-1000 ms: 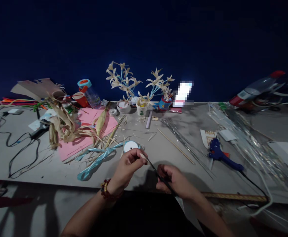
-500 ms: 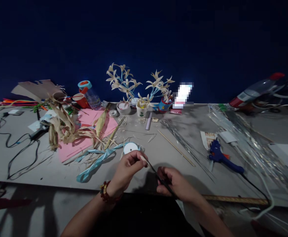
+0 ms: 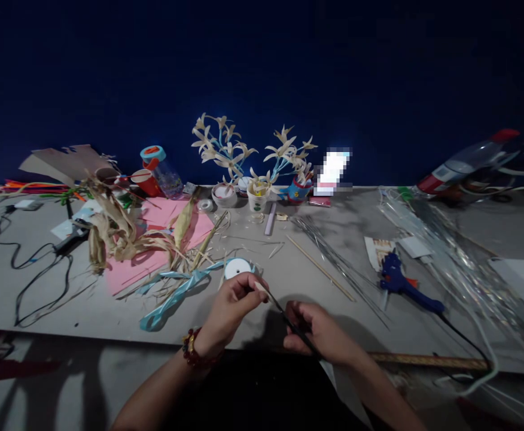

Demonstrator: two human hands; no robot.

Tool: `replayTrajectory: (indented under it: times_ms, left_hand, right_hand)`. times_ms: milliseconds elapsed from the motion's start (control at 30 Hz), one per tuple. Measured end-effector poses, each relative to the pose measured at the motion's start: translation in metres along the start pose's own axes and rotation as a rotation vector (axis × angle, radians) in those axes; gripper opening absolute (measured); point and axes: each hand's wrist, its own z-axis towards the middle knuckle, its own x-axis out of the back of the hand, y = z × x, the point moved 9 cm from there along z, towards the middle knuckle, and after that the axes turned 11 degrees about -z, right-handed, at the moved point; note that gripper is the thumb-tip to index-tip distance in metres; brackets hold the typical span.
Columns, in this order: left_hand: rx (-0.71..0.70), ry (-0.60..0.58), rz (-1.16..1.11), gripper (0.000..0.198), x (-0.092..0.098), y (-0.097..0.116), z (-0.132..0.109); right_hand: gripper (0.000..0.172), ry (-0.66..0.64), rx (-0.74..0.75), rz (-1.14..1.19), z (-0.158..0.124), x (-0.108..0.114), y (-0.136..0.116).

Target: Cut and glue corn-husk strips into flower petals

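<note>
Near the table's front edge, my left hand (image 3: 239,299) pinches a small pale piece (image 3: 261,288) between thumb and fingertips. My right hand (image 3: 309,328) is closed around a thin dark stick-like tool (image 3: 294,328), whose far tip reaches the pale piece. Just behind my left hand lies a white spool (image 3: 237,268), with light blue ribbon (image 3: 172,305) stretching to its left. Pale husk flowers on blue stems (image 3: 228,149) stand at the back, some over a white paper cup (image 3: 257,197).
Dried husks (image 3: 122,221) and pink paper (image 3: 140,269) cover the left side. To the right are thin wires (image 3: 334,257), a wooden stick (image 3: 320,268), a blue glue gun (image 3: 401,286) and clear plastic wrapping (image 3: 459,263). A bottle (image 3: 463,164) leans at the back right.
</note>
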Motion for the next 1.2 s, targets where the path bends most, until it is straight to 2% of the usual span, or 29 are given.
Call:
replayTrajectory:
  times_ms: [300, 467, 600, 767, 900, 1200]
  left_hand:
    - [0.000, 0.010, 0.020, 0.023, -0.001, 0.002, 0.000]
    - [-0.015, 0.008, 0.034, 0.023, -0.002, 0.004, -0.001]
    - [0.008, -0.041, 0.065, 0.027, -0.004, 0.007, 0.001]
    - [0.080, -0.116, 0.155, 0.031, -0.009, 0.007, 0.002]
    - [0.092, -0.132, 0.213, 0.028, -0.009, 0.008, 0.002]
    - [0.083, -0.135, 0.239, 0.025, -0.008, 0.010, 0.003]
  right_hand:
    - [0.046, 0.024, 0.000, -0.033, 0.003, 0.000, 0.008]
    - [0.052, -0.008, -0.014, 0.095, 0.002, -0.006, 0.007]
    - [0.054, -0.059, -0.074, 0.170, 0.001, -0.011, 0.013]
    - [0.051, -0.046, 0.006, 0.039, 0.002, 0.002, 0.007]
    - [0.052, -0.017, 0.030, -0.050, 0.003, 0.008, 0.000]
    - [0.061, -0.005, 0.018, -0.048, 0.003, 0.006, -0.004]
